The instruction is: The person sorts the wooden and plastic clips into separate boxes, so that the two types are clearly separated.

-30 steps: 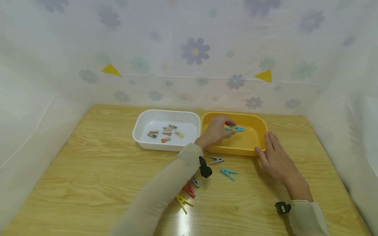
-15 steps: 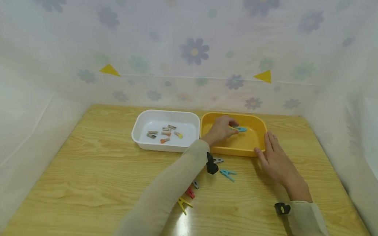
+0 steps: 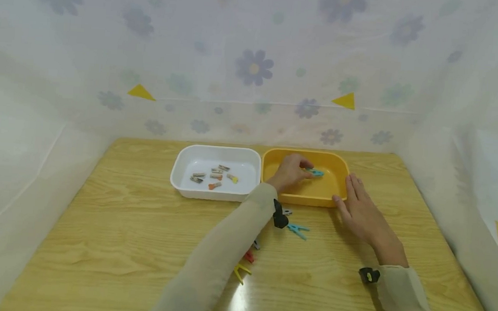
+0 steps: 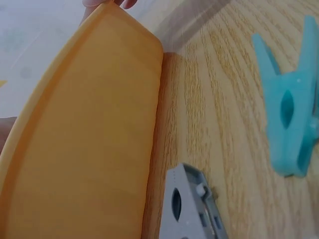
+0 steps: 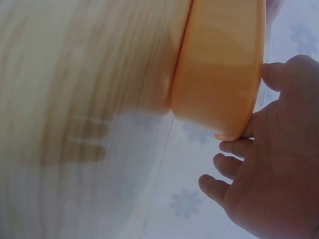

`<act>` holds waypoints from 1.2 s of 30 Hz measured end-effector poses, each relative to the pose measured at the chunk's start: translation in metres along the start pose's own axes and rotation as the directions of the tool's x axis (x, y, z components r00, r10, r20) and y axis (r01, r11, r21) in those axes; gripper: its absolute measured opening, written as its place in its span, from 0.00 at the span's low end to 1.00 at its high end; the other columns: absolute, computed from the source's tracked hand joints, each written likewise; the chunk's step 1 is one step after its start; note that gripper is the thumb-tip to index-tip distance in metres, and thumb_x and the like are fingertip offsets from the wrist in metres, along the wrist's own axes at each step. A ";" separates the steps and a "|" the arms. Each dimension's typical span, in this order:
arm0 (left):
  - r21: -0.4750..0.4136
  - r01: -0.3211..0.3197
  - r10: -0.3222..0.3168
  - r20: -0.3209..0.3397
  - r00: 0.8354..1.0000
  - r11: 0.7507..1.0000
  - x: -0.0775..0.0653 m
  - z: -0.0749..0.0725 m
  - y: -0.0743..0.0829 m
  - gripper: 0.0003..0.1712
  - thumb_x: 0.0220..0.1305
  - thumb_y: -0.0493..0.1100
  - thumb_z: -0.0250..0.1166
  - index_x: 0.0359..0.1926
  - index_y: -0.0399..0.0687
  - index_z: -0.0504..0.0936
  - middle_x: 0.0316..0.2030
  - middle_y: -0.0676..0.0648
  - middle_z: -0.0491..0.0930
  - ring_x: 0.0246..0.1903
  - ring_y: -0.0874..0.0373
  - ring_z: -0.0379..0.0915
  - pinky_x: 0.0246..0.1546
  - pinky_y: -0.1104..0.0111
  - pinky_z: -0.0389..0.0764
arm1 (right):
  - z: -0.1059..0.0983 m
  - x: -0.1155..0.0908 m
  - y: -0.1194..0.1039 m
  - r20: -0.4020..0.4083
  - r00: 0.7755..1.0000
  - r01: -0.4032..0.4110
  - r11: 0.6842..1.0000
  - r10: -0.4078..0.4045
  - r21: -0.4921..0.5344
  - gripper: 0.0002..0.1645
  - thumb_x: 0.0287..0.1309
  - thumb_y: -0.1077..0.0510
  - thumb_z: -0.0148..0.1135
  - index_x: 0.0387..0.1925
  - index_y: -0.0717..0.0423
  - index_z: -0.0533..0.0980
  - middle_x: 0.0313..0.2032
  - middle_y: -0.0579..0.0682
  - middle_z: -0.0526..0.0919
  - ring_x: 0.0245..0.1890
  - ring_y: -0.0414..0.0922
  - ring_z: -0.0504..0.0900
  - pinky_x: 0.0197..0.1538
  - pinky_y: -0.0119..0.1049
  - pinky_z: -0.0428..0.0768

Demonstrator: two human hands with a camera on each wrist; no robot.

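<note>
Peg (image 3: 316, 173), blue, pinched by left hand (image 3: 290, 171) inside yellow tub (image 3: 316, 190); room in front of it. Right hand (image 3: 365, 220), fingers extended, touches tub's right edge. White tub (image 3: 205, 194) just beside left edge.

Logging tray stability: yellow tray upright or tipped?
Upright: in the head view, the yellow tray sits opening-up on the table beside the white tray, the right hand touching its right end.

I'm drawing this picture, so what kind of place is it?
It looks like a small work table, probably indoors and screened off. Flowered sheeting hangs behind the wooden table, and a yellow tray and loose clothespins are on top.
</note>
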State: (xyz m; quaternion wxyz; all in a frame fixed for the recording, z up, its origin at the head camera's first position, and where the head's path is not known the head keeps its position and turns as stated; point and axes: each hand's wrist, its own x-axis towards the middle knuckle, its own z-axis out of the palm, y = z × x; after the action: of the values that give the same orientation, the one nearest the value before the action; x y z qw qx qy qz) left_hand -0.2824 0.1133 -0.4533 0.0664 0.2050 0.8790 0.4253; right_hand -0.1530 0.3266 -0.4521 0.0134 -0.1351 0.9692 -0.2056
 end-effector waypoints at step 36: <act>-0.152 -0.151 0.160 0.046 0.986 0.977 -0.015 -0.019 0.008 0.23 0.66 0.40 0.73 0.59 0.40 0.81 0.56 0.39 0.81 0.55 0.44 0.77 0.49 0.73 0.78 | -0.005 0.000 0.000 0.001 1.000 0.003 1.000 -0.003 -0.006 0.48 0.82 0.38 0.33 0.78 0.71 0.33 0.79 0.69 0.32 0.78 0.67 0.35 0.76 0.63 0.44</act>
State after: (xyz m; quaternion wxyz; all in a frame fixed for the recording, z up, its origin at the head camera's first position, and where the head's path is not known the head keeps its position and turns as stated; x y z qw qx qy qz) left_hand -0.2723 0.0977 -0.4362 0.0734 0.2797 0.8240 0.4872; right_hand -0.1532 0.3285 -0.4475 0.0129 -0.1368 0.9696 -0.2027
